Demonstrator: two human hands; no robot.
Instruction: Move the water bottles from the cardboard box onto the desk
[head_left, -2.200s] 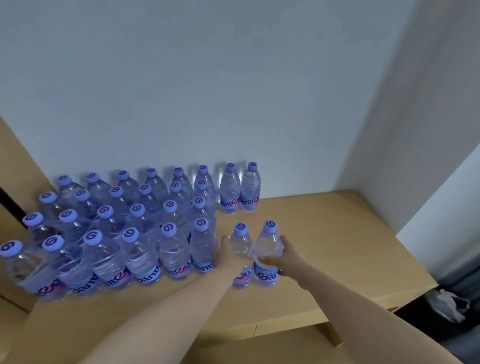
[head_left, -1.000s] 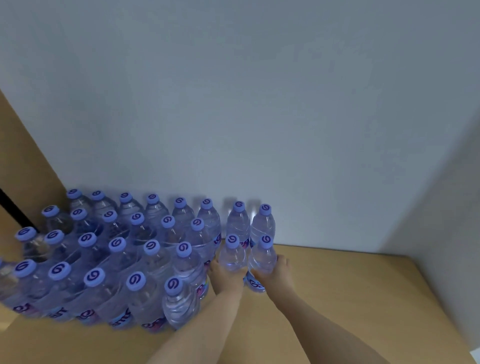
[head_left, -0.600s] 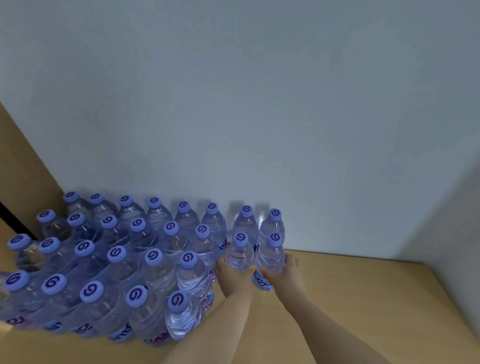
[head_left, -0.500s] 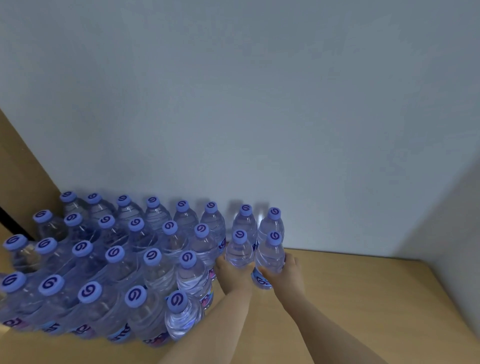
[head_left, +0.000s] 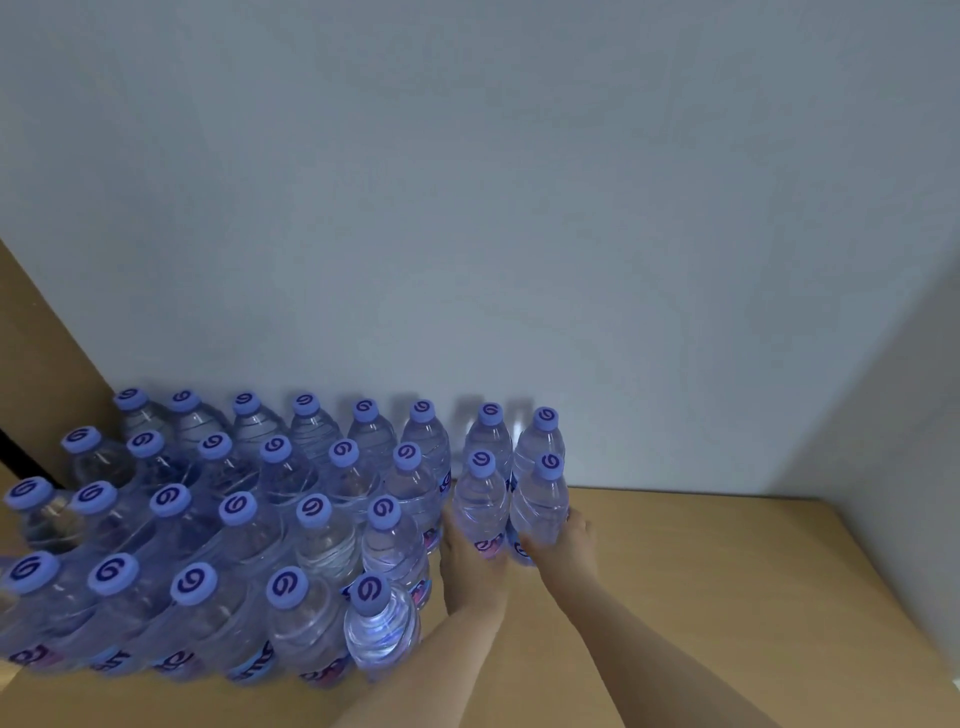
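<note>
Two clear water bottles with purple caps stand side by side on the wooden desk (head_left: 727, 597), right in front of another pair by the wall. My left hand (head_left: 470, 566) is wrapped around the lower part of the left bottle (head_left: 480, 501). My right hand (head_left: 563, 545) grips the base of the right bottle (head_left: 540, 499). Both bottles are upright and close behind them stands the back pair (head_left: 514, 441). The cardboard box is out of sight.
Several rows of identical bottles (head_left: 234, 519) crowd the left part of the desk, up to my left hand. A pale wall (head_left: 467, 208) runs behind the desk and a side wall (head_left: 883, 441) closes the right. A brown panel (head_left: 36, 364) stands at far left.
Both hands have carried the two bottles from the desk's front back toward the wall, up against the rear pair. Over the last half second they have hardly moved.
</note>
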